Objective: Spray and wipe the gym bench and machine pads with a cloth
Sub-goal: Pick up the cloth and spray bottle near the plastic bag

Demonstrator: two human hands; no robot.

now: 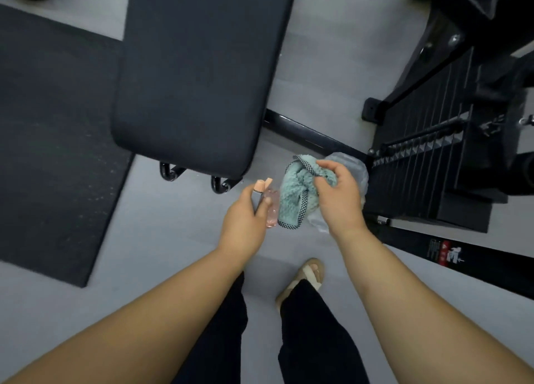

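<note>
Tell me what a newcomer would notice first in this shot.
The big black bench pad fills the upper middle, its near end just ahead of the hands. Below it, the right hand bunches a teal cloth with checked trim, while the left hand holds a small pink spray bottle in its grip beside the cloth. A black weight-stack machine stands at the right.

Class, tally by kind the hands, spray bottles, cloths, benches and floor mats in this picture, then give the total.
2 hands: left hand, right hand
1 spray bottle
1 cloth
1 bench
1 floor mat
Total: 6
</note>
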